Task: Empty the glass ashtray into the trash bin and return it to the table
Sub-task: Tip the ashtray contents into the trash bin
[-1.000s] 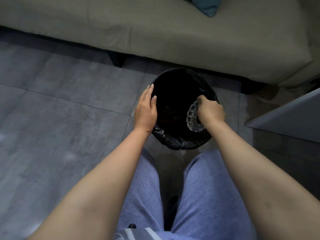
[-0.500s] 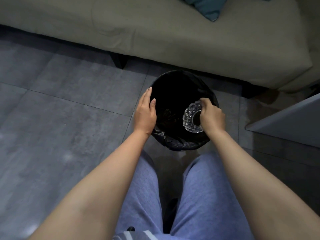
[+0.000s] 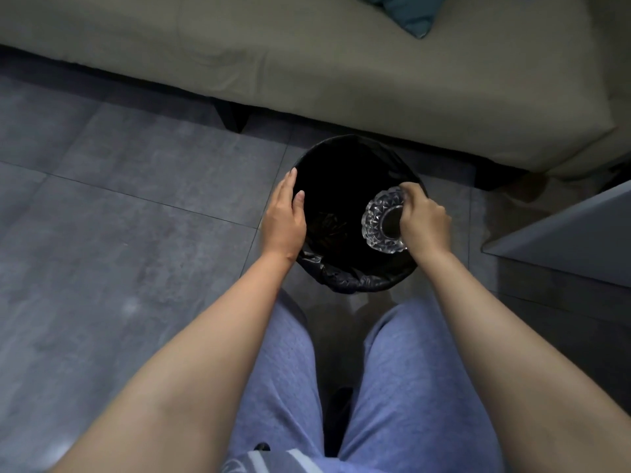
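A round trash bin (image 3: 355,279) lined with a black bag stands on the floor in front of my knees. My right hand (image 3: 425,221) grips the right rim of a cut-glass ashtray (image 3: 377,220) and holds it tilted over the right side of the bin's mouth, its faceted underside and round base turned toward me. My left hand (image 3: 283,216) rests flat on the bin's left rim, fingers straight and thumb inside the edge. The inside of the bin is dark; some crumpled debris shows low on its left.
A beige sofa (image 3: 324,63) with dark legs runs along the far side, a teal cushion (image 3: 409,11) on it. A grey table corner (image 3: 566,233) juts in at the right. Grey floor tiles (image 3: 119,233) spread to the left.
My right hand has rolled the ashtray from nearly edge-on to showing more of its round underside, and shifted it slightly left over the bin. The left hand stays on the rim.
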Demonstrator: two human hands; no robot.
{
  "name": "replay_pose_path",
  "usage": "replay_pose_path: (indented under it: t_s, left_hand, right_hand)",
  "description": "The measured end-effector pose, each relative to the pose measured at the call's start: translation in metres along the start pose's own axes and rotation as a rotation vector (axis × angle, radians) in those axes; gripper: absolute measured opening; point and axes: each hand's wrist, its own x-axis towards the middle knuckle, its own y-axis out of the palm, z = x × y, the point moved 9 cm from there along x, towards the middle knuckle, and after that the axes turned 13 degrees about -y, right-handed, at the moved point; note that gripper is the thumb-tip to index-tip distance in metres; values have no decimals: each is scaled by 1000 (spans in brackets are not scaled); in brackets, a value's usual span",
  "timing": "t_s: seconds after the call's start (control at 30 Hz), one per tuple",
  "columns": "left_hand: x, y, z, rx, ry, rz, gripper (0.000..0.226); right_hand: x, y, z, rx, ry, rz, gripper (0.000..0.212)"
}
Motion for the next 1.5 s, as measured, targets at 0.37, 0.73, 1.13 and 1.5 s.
replay_pose_path:
  t_s: [0.37,0.73,1.13,1.5]
  left_hand:
    - [-5,4,28,3,-157,30,48]
    - [-10,-5,4,39,-68,-79,47]
    - [-29,48,-55,-570,-227,281,46]
    - [-25,48,-43,-613,-287,161,36]
  right_hand:
    - [-14,7,-23,641,224,-294,30]
    - [-18,9,-15,816,240,-351,29]
    - [-29,11,26,1006,255,-334,21]
    - [-30,25,36,1176,303,-295,38]
